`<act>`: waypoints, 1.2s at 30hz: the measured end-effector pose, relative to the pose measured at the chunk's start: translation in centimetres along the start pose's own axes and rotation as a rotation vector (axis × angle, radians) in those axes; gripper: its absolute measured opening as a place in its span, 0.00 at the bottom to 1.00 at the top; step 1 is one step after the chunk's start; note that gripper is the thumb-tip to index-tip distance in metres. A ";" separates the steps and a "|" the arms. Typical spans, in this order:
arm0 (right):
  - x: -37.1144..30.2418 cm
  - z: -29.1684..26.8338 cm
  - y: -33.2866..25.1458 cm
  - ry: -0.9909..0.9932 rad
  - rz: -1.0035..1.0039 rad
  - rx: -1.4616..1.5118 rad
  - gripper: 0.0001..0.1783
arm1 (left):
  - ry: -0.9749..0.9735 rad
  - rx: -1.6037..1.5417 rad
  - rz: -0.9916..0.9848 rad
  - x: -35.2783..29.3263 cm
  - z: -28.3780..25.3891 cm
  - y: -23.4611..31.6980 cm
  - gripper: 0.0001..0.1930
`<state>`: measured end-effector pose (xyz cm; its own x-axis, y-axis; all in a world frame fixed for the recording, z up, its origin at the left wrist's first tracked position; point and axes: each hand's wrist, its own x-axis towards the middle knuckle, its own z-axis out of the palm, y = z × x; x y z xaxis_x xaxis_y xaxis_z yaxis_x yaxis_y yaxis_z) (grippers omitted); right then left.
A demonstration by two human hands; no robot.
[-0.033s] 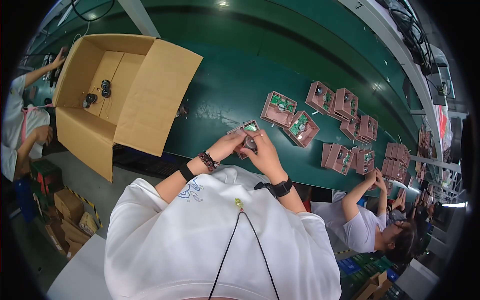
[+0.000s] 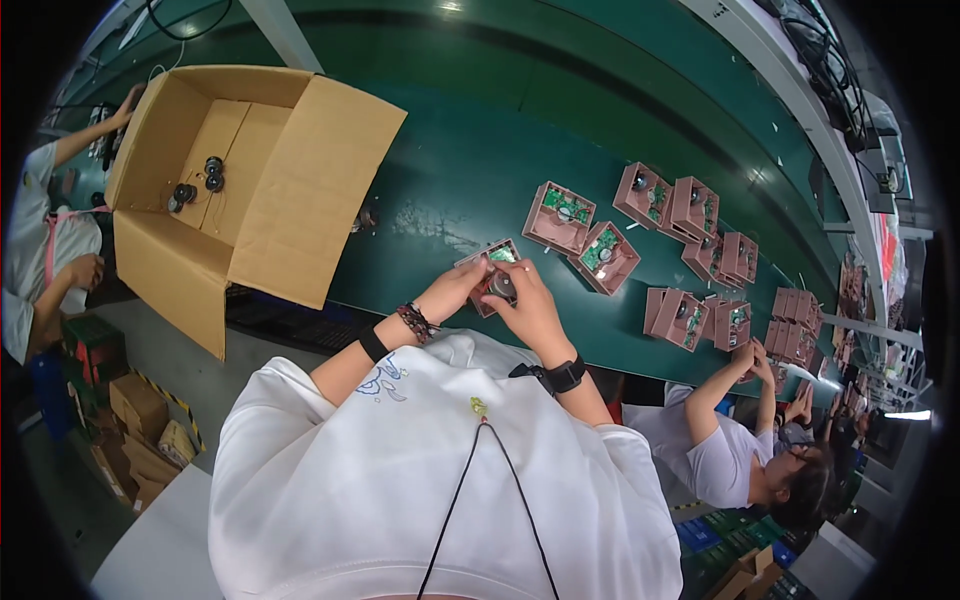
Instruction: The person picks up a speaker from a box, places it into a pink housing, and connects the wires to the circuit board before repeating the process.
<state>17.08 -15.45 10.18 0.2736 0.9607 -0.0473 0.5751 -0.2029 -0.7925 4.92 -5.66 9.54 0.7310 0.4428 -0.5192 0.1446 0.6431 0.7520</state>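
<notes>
At the near edge of the green bench, a pinkish-brown plastic housing [image 2: 478,309] with a green circuit board lies under both my hands. My right hand [image 2: 527,302] has thumb and fingers closed round a small round dark speaker [image 2: 502,287] at the housing's open top. My left hand [image 2: 459,291] is closed, its fingertips at the housing's left side by the board. Whatever lies between those fingertips is hidden. Two more open housings, one upper [image 2: 559,216] and one lower [image 2: 604,258], stand just to the right, each with a green board and a round part inside.
An open cardboard box [image 2: 317,190] with several black round wired parts [image 2: 213,174] stands at the left. More housings [image 2: 693,207] sit in groups along the bench [image 2: 450,140] to the right. One co-worker [image 2: 725,440] works at the right, another [image 2: 60,240] beyond the box.
The speaker and my right fingers have shifted very slightly over the housing. Both hands otherwise stay in place, and the co-worker's upper hand at the left has moved a little.
</notes>
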 end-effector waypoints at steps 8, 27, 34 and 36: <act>-0.8 -0.3 2.3 -0.157 0.124 0.238 0.23 | 0.015 0.204 0.138 1.2 -0.8 -1.9 0.09; 1.4 0.6 5.9 -0.013 0.200 0.475 0.24 | 0.415 1.133 0.047 3.8 -3.1 -12.1 0.35; 3.2 2.0 6.5 -0.053 -0.043 -0.162 0.26 | 0.322 0.958 0.083 3.7 -2.3 -8.5 0.31; 3.2 2.8 7.1 0.077 -0.138 -0.223 0.25 | 0.301 0.961 0.081 3.4 -1.9 -7.9 0.30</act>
<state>19.84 -13.32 2.72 0.2336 0.9667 0.1045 0.7645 -0.1162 -0.6341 5.06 -8.04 1.07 0.5828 0.6873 -0.4335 0.6753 -0.1128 0.7289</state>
